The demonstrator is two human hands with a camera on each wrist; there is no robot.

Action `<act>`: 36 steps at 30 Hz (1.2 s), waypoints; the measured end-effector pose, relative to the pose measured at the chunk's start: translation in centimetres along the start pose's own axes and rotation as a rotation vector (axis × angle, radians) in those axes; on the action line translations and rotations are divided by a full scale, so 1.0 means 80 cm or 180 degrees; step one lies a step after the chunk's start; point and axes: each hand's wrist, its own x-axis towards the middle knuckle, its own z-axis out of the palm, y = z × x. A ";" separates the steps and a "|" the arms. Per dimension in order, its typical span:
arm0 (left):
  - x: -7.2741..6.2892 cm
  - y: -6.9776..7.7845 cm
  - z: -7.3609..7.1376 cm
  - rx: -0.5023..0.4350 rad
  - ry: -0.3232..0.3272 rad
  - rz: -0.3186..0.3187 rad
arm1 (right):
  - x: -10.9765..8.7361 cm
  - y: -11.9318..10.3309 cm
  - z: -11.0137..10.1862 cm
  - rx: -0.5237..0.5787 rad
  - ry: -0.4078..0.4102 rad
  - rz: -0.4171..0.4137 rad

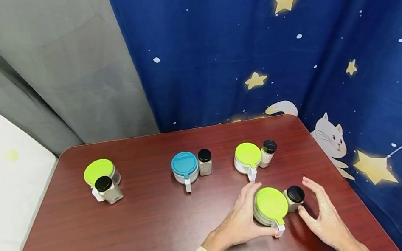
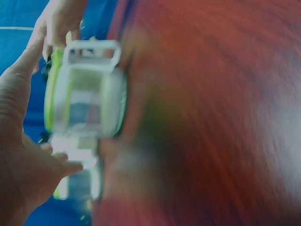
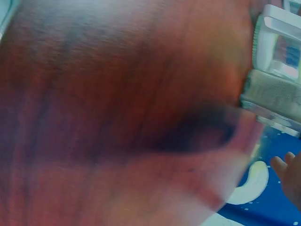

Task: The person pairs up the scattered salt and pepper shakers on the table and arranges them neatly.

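Note:
At the table's front right, a jar with a lime-green lid and white handle (image 1: 271, 205) stands upright. My left hand (image 1: 237, 219) curves loosely around its left side, thumb by the handle and fingers spread toward the far side; firm contact is not clear. Against the jar's right side stands a small clear shaker with a black lid (image 1: 295, 196), its pale contents visible in the right wrist view. Just right of the shaker, my right hand (image 1: 326, 219) is spread with nothing in it. The left wrist view shows the jar (image 2: 87, 94) between thumb and fingers, blurred.
Behind stand another green-lidded jar (image 1: 247, 155) with a black-capped shaker (image 1: 268, 153), and a blue-lidded jar (image 1: 185, 166) with a shaker (image 1: 205, 162). At the far left, a shaker (image 1: 109, 190) stands before a green-lidded jar (image 1: 98, 171). Curtains (image 1: 213, 46) hang beyond the table.

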 end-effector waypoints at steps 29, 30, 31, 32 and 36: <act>-0.187 -0.046 -0.090 -0.0202 0.0410 0.0170 | 0.007 -0.151 0.109 0.0729 -0.1121 -0.1974; -0.194 -0.050 -0.094 -0.0231 0.0472 0.0142 | 0.003 -0.158 0.118 0.0831 -0.1196 -0.1815; -0.199 -0.054 -0.099 -0.0240 0.0519 0.0099 | 0.001 -0.163 0.127 0.0885 -0.1279 -0.1786; -0.205 -0.056 -0.105 -0.0203 0.0573 0.0059 | -0.002 -0.166 0.136 0.0886 -0.1324 -0.1756; -0.223 -0.064 -0.138 -0.0008 0.0876 0.0006 | -0.002 -0.179 0.167 0.0619 -0.1384 -0.1683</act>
